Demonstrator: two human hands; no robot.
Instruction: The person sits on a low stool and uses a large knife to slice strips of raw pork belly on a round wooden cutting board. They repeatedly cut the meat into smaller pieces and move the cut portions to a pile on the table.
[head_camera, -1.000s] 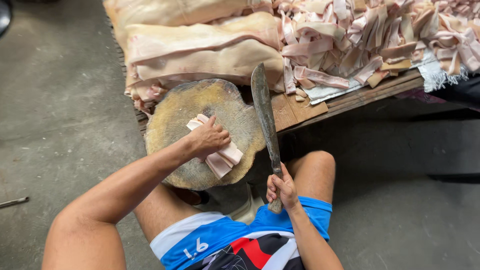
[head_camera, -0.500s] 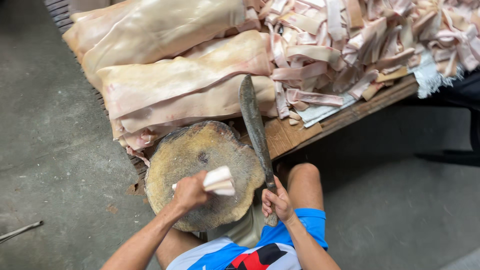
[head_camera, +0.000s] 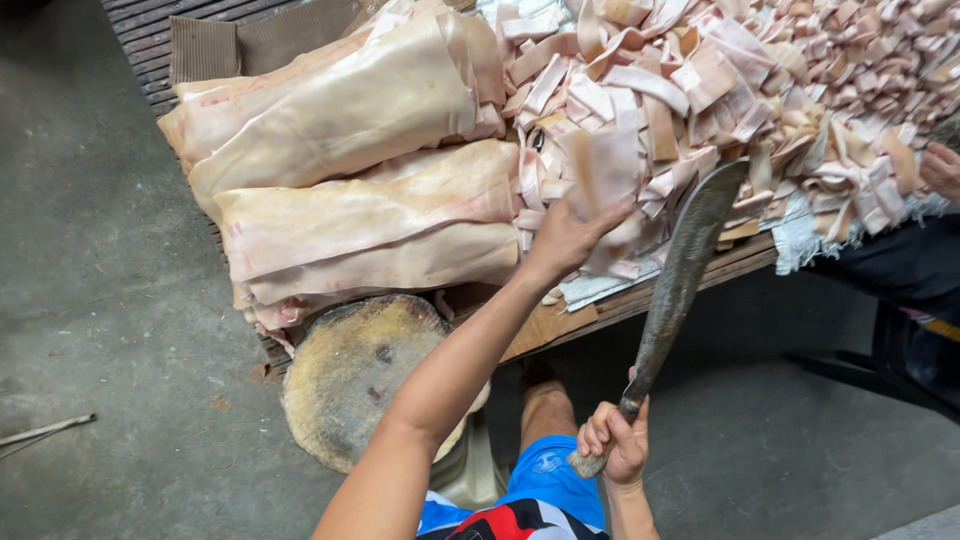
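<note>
Reaching over the heap of cut strips (head_camera: 700, 90) on the counter (head_camera: 590, 310), the left hand (head_camera: 565, 240) pinches a pale strip (head_camera: 585, 175) in a closed grip. The right hand (head_camera: 612, 445) wraps fully around the handle of a long cleaver (head_camera: 685, 270), blade raised beside the left hand; the round chopping block (head_camera: 350, 375) sits below the left forearm.

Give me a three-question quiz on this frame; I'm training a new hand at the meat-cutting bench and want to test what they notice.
1. True or false: the right hand grips the long knife by its handle, blade pointing up and away.
2. What does the left hand hold? A) a stack of cut strips B) a whole rolled slab C) nothing
3. Fill in: the round chopping block has ____ lying on its top.

Key
1. True.
2. A: it holds the strips over the pile of cut pieces on the wooden platform.
3. Nothing: the large slabs lie behind it.
</note>
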